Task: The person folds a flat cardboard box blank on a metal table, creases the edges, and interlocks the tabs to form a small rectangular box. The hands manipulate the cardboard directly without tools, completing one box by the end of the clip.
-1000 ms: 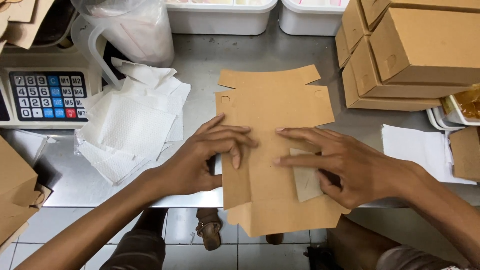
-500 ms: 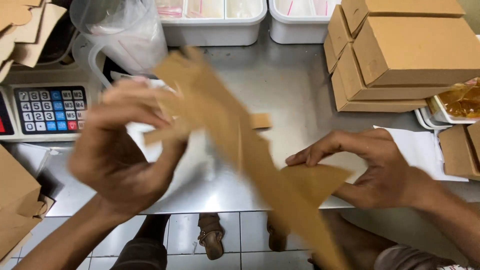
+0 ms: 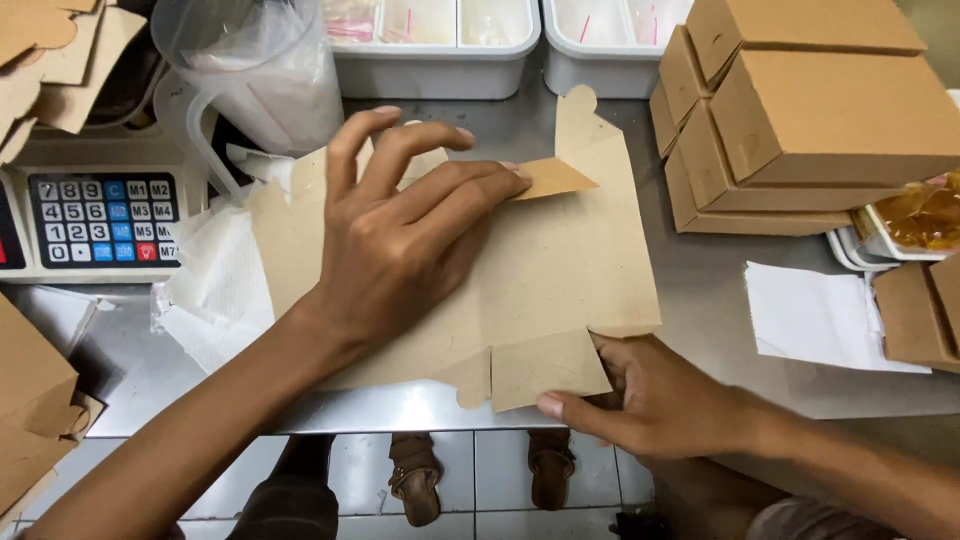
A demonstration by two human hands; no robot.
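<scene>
Upper right, folded brown boxes [image 3: 800, 120] are stacked; a keypad scale [image 3: 95, 215] sits left, white bins [image 3: 440, 45] above.

A brushed steel worktop [image 3: 700, 300] fills the view, its surface dull grey with soft reflections from overhead light. Past its near edge, a floor [image 3: 480, 500] of pale square tiles with dark grout lines shows below. No walls or windows appear.

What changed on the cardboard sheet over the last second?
The cardboard sheet was lifted, turned and laid flat again. The left hand now presses it; the right hand grips its near flap. The stacked boxes and the scale stayed put.
</scene>
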